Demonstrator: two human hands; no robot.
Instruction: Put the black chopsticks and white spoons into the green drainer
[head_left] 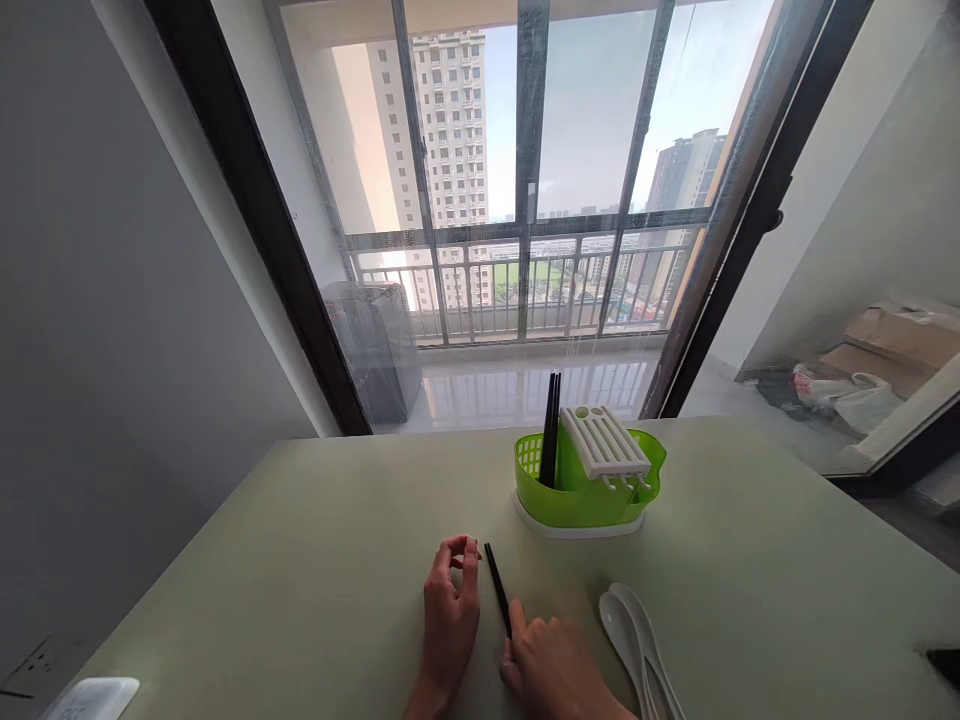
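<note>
My right hand (555,660) is closed around the near part of a pair of black chopsticks (498,588), its index finger stretched along them. The chopsticks point away from me, low over the pale table, and their near ends are hidden in the hand. My left hand (451,605) is just left of their far tips, fingers curled in toward the thumb, with nothing visible in it. Beyond the hands stands a green utensil holder (577,508) with a white slotted top (606,443). More black chopsticks (551,435) stand upright in its left compartment.
White spoons (630,635) lie together on the table (315,560), right of my right hand. A white object (94,698) is at the near left corner. Behind the table are a dark-framed glass door and a balcony railing. Cardboard boxes (896,345) and plastic bags sit at the right.
</note>
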